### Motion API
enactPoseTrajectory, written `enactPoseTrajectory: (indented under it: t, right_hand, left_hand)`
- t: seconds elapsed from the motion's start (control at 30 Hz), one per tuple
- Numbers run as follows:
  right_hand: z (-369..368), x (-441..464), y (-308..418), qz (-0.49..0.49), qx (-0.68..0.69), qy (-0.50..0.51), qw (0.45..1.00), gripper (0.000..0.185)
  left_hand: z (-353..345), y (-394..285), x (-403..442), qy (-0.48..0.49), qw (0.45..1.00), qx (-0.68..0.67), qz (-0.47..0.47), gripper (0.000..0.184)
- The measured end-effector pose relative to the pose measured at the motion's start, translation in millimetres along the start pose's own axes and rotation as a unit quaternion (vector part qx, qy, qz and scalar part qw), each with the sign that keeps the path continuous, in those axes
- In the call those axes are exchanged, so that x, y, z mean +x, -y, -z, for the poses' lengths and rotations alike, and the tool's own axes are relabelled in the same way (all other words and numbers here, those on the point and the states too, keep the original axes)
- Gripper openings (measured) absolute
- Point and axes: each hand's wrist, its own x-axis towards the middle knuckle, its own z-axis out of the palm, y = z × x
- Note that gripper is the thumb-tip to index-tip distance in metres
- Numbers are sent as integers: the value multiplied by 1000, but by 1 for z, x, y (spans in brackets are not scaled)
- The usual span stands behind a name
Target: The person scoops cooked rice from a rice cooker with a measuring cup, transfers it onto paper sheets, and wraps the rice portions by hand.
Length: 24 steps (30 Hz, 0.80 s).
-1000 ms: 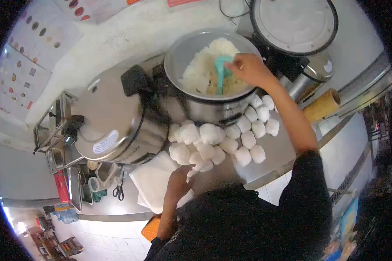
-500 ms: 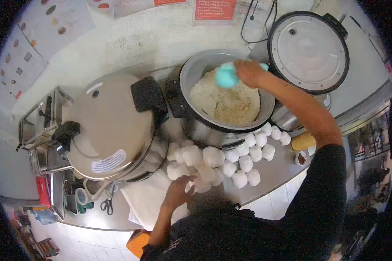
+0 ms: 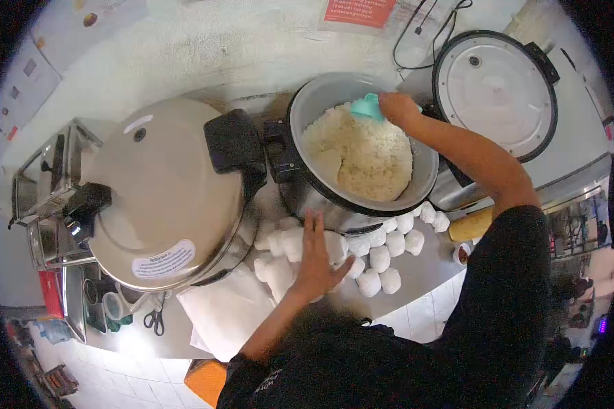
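My right hand (image 3: 399, 109) is closed on a turquoise scoop (image 3: 367, 108). The scoop sits at the far side of the rice (image 3: 375, 163), inside an open rice cooker (image 3: 423, 178). Below the cooker, my left hand (image 3: 315, 266) hovers with fingers spread and nothing held. Its fingertips reach toward the cooker's front side; whether they touch it I cannot tell. Around and partly beneath that hand are several white round bundles (image 3: 381, 258), apparently wrapped in paper. A stack of white paper sheets (image 3: 222, 307) lies left of my left forearm.
A large lidded cooker (image 3: 167, 198) stands at left. The open cooker's raised lid (image 3: 496, 95) is at right. Scissors (image 3: 155, 322), metal trays (image 3: 58, 170), a small cup (image 3: 462, 254) and a yellowish cylinder (image 3: 471, 225) sit on the counter. A cord (image 3: 433, 51) hangs on the wall.
My left hand has moved up from the paper's edge toward the cooker, fingers now spread. The scoop has shifted slightly up and right, toward the pot's far side. The view has shifted a little.
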Motion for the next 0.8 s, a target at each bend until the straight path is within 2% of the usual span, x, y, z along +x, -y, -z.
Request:
enactPoseTrajectory:
  t: [0.07, 0.1, 0.2, 0.27, 0.37, 0.4, 0.5, 0.53, 0.6, 0.7, 0.73, 0.8]
  right_hand:
    - [-13, 3, 4, 87, -32, 57, 994, 21]
    - [-40, -5, 15, 90, -29, 188, 978, 24]
    - [-44, -46, 68, 212, 60, 274, 936, 25]
    - [5, -76, 89, 147, 91, 325, 930, 31]
    - [46, -98, 87, 211, 104, 318, 918, 25]
    - [51, -102, 86, 225, 102, 303, 920, 30]
    - [26, -93, 65, 366, 89, 334, 864, 38]
    - [22, -93, 54, 369, 155, 317, 860, 38]
    - [16, -95, 36, 375, 283, 281, 837, 40]
    - [65, -91, 28, 224, 401, 424, 781, 46]
    - [85, -90, 20, 187, 435, 408, 781, 45]
    - [86, -77, 5, 131, 488, 402, 764, 42]
  left_hand:
    - [-27, 17, 11, 14, 999, 28, -22, 119]
    - [-41, 21, 14, 20, 1000, 9, -14, 123]
    - [-72, 37, 17, 37, 999, -38, 2, 135]
    - [-83, 56, 15, 44, 999, 6, -17, 135]
    - [-92, 64, 20, 41, 998, 40, -29, 136]
    - [-96, 66, 25, 31, 998, 54, -32, 137]
    - [-100, 64, 24, 40, 997, 63, -11, 137]
    - [-96, 61, 26, 45, 997, 62, 2, 138]
    - [-100, 74, 20, 33, 995, 88, -36, 137]
    - [-92, 80, 21, 42, 989, 117, -75, 136]
    - [-88, 78, 19, 53, 987, 124, -82, 136]
    - [-78, 63, 21, 82, 991, 100, -37, 136]
